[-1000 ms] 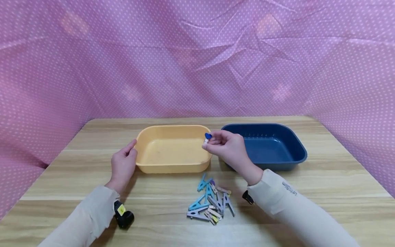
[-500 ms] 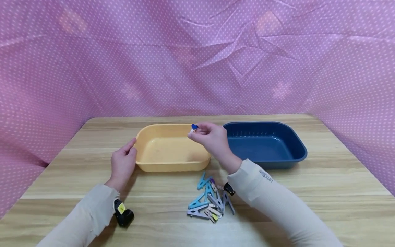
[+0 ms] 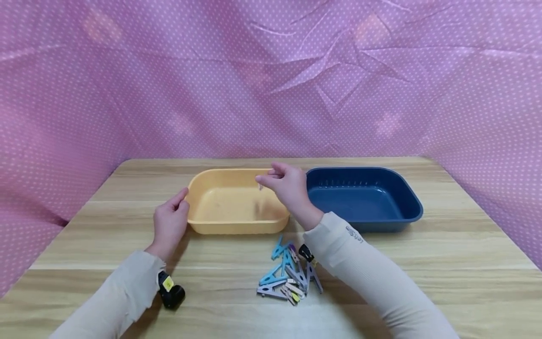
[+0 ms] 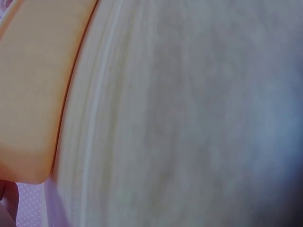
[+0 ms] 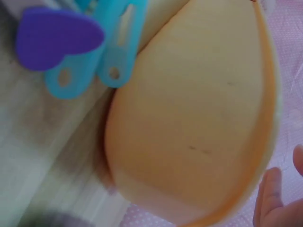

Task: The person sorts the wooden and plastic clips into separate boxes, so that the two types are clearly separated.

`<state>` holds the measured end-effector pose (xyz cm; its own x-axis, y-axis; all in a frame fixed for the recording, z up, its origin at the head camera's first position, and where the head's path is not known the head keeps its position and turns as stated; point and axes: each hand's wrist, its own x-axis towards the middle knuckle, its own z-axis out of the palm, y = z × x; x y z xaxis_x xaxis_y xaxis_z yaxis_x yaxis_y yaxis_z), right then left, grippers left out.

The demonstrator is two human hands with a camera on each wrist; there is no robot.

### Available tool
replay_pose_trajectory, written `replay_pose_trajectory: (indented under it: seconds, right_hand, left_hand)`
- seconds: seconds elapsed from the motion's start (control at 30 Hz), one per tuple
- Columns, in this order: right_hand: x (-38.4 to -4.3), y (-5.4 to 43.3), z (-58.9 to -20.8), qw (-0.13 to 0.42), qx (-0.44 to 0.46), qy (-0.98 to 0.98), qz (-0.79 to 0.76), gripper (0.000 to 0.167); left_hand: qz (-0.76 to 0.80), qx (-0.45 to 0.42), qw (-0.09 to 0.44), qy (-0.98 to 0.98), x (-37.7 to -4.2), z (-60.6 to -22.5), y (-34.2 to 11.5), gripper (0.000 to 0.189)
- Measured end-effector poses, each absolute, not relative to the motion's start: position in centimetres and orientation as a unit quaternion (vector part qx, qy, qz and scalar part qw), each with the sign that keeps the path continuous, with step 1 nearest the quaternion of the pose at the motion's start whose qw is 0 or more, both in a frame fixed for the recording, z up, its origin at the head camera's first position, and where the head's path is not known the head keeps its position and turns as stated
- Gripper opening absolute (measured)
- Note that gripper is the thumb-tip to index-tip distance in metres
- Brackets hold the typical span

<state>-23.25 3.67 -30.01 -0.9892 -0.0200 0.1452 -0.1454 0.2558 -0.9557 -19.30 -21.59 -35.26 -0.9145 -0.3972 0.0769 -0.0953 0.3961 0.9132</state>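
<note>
My left hand (image 3: 171,226) holds the left end of a yellow plastic basin (image 3: 237,228), its fingers at the rim. Over the right part of that basin is my right hand (image 3: 291,187), with thumb and fingers apart in the right wrist view. A small pale blurred thing (image 3: 260,186) shows just below its thumb, and a dark blur lies lower, inside the basin. On the table in front is a pile of clothespins (image 3: 277,274), blue, grey and small wooden ones. One carries a purple heart (image 5: 57,38), near blue clothespins in the right wrist view.
A dark blue basin (image 3: 364,227) stands to the right of the yellow one, partly behind my right hand. Both rest on a wooden table (image 3: 106,235). A pink dotted cloth (image 3: 271,94) hangs behind and at the sides.
My right hand has moved left from between the basins to above the yellow one. The small clothespin with the blue heart has left its pinch. My left hand stays at the rim.
</note>
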Motion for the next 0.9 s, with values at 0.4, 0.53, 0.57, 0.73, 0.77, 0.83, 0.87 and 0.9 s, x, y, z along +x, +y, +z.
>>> replay_pose_trajectory:
  seconds: [0.4, 0.53, 0.57, 0.73, 0.77, 0.83, 0.87, 0.9]
  right_hand:
    - [-23.3, 4.7, -30.0, 0.061, 0.025, -0.793, 0.605, 0.052]
    - [-22.9, 5.1, -29.9, 0.065, 0.031, -0.798, 0.598, 0.051]
    - [-22.8, 5.2, -29.9, 0.065, 0.033, -0.8, 0.596, 0.05]
    - [-22.2, 5.6, -29.8, 0.063, 0.049, -0.802, 0.591, 0.047]
    - [-22.0, 5.6, -29.8, 0.06, 0.053, -0.802, 0.592, 0.047]
    - [-21.7, 5.7, -29.7, 0.05, 0.057, -0.801, 0.594, 0.047]
    - [-21.5, 5.7, -29.7, 0.045, 0.06, -0.801, 0.594, 0.047]
    - [-21.4, 5.8, -29.6, 0.04, 0.062, -0.801, 0.595, 0.047]
  left_hand:
    - [-0.521, 0.145, 0.149, -0.828, -19.4, -35.4, -21.7, 0.041]
    - [-0.522, 0.146, 0.151, -0.827, -19.4, -35.4, -21.6, 0.041]
    - [-0.522, 0.147, 0.152, -0.826, -19.4, -35.4, -21.6, 0.041]
    - [-0.524, 0.155, 0.149, -0.824, -19.4, -35.4, -21.7, 0.041]
    - [-0.525, 0.156, 0.149, -0.823, -19.4, -35.4, -21.7, 0.041]
    - [-0.526, 0.155, 0.147, -0.823, -19.4, -35.3, -21.6, 0.041]
    - [-0.527, 0.155, 0.145, -0.823, -19.4, -35.3, -21.6, 0.041]
    - [-0.528, 0.154, 0.144, -0.823, -19.4, -35.3, -21.6, 0.041]
